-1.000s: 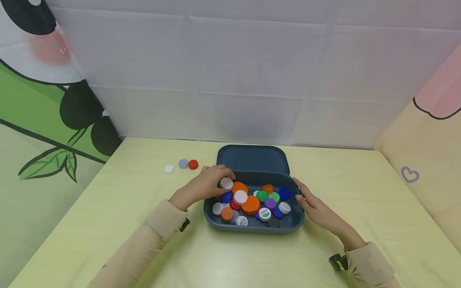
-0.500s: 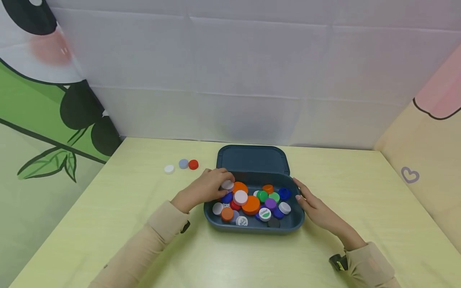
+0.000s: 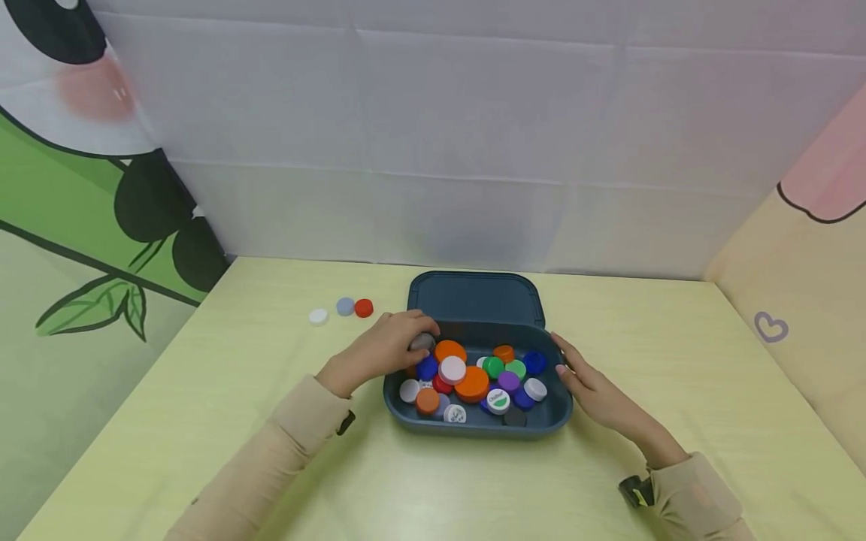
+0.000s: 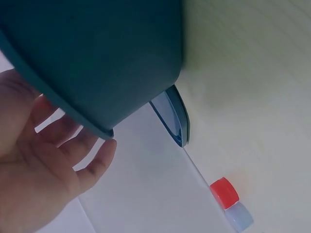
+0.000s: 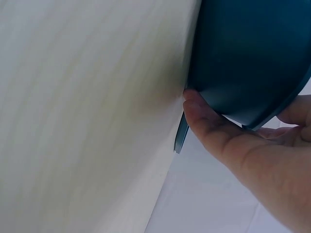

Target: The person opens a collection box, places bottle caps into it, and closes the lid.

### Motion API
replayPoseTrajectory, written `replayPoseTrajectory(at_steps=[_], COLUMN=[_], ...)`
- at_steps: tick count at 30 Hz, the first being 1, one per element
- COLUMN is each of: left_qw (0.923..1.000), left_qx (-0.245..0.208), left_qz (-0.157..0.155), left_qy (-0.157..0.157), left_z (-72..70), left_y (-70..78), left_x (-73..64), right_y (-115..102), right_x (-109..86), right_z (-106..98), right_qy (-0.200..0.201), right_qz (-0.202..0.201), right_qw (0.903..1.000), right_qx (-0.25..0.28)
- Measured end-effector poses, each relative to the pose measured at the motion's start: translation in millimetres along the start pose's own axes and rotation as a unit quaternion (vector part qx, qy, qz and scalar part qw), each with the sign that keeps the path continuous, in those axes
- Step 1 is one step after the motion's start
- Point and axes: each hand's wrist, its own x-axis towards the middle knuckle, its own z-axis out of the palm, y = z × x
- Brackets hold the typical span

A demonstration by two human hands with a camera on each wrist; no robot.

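A dark blue plastic box, full of bottle caps in several colours, stands on the table in the head view. Over its back left corner my left hand pinches a grey-looking bottle cap between thumb and fingers. In the left wrist view the fingers of my left hand curl over the box's rim, and the cap is hidden. At the box's right end my right hand holds the wall, with the thumb at the rim and a finger along the outside, low near the table.
Behind the box lies its dark blue lid. To the left on the table are a white cap, a pale blue cap and a red cap. A light cloth wall closes off the back.
The cap in the left hand showed a white face earlier and shows a grey one now. The left hand shifted slightly within the same corner. The right hand and box stay put.
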Motion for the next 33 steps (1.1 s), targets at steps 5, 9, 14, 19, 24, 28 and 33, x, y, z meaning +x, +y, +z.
replayPoseTrajectory(at_steps=[5, 9, 14, 19, 24, 28, 33], left_qw=[0.9993, 0.9980, 0.9944, 0.9905, 0.9881, 0.9833, 0.9781], left_qx=[-0.036, -0.058, -0.083, -0.097, -0.106, -0.129, -0.146], left_qz=[0.005, 0.004, 0.011, 0.000, -0.030, -0.060, -0.092], left_qy=[0.011, 0.025, 0.065, 0.097, 0.108, 0.114, 0.117], left_z=[-6.5, -12.2, -17.7, -20.1, -18.3, -15.2, -12.0], left_y=[-3.5, -8.3, -21.3, -42.5, -65.6, -82.6, -102.0], left_x=[-3.0, -5.4, -7.6, -9.3, -10.9, -11.4, -8.8], right_y=[-1.8, -3.1, -4.3, -5.4, -8.3, -11.2, -13.7], right_x=[-2.4, -4.5, -6.7, -9.1, -12.4, -15.4, -16.2], right_z=[2.3, 4.6, 7.9, 11.0, 14.7, 17.9, 18.6], right_qy=[0.003, 0.004, 0.007, 0.007, 0.009, 0.012, 0.012], right_qz=[0.003, 0.005, 0.006, 0.015, 0.013, 0.014, 0.016], right_qw=[1.0000, 1.0000, 1.0000, 0.9998, 0.9999, 0.9998, 0.9998], right_qx=[0.001, 0.003, 0.001, 0.009, 0.007, 0.007, 0.009])
